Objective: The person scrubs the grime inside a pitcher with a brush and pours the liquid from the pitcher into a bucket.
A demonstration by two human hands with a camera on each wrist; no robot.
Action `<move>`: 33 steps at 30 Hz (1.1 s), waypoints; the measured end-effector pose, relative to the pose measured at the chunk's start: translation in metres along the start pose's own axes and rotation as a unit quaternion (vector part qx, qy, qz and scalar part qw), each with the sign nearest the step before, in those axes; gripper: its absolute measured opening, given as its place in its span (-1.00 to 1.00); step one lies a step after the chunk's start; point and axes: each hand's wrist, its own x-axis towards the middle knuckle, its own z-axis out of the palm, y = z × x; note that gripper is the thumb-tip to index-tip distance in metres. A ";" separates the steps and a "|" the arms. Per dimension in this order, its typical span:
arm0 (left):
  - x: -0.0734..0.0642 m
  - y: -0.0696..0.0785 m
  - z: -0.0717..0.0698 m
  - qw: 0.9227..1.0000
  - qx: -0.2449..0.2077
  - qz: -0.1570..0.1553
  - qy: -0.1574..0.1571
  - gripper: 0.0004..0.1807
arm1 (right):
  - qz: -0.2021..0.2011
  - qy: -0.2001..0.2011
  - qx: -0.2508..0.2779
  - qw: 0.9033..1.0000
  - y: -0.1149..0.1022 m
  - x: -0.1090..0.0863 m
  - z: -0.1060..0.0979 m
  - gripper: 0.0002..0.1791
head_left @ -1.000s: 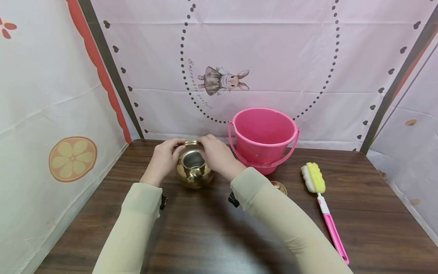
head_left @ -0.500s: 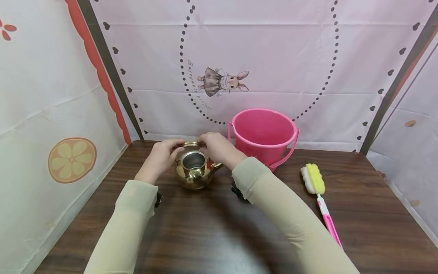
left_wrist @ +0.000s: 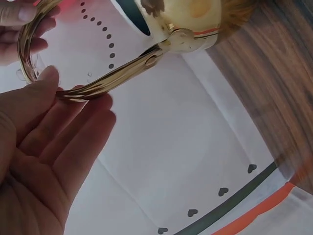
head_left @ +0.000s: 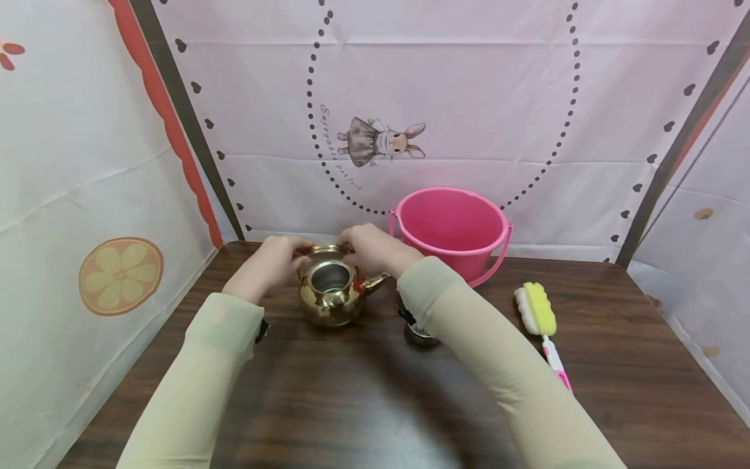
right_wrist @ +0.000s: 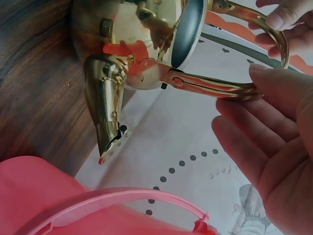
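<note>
A shiny gold teapot (head_left: pixel 331 301) without its lid stands on the wooden table, its round mouth showing a grey inside. Its spout (head_left: pixel 375 283) points right, as the right wrist view also shows. My left hand (head_left: pixel 272 266) pinches the left side of the raised handle (left_wrist: pixel 93 91) between thumb and fingers. On the handle's other side, my right hand (head_left: pixel 376 250) pinches it the same way. Beneath the right forearm, a small round metal piece (head_left: pixel 420 335) with a perforated-looking surface lies partly hidden by the sleeve.
Behind the right forearm stands a pink bucket (head_left: pixel 451 221) with its handle down at the front. A yellow and white sponge brush (head_left: pixel 538 311) lies on the table (head_left: pixel 340 404) at right, its pink handle partly covered by the sleeve. Printed cloth hangs behind and at the sides.
Between both hands the teapot has turned, so its spout now shows at the right. The right forearm has shifted, covering the gold lid-like piece and exposing the small metal piece.
</note>
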 end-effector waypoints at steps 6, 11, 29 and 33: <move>-0.001 -0.001 -0.003 1.000 -0.007 -0.006 -0.004 -0.73 | -0.010 -0.006 -0.001 1.000 -0.001 0.001 0.000 -0.73; -0.002 -0.001 -0.006 1.000 -0.012 -0.003 0.004 -0.74 | -0.011 -0.007 0.011 1.000 -0.001 0.001 -0.002 -0.77; -0.006 0.014 -0.044 0.999 -0.002 0.010 0.035 -0.74 | -0.022 0.029 0.008 0.999 -0.015 -0.001 -0.033 -0.80; -0.005 0.019 -0.054 0.999 -0.006 0.008 0.046 -0.74 | -0.015 0.037 0.030 0.999 -0.020 -0.004 -0.045 -0.79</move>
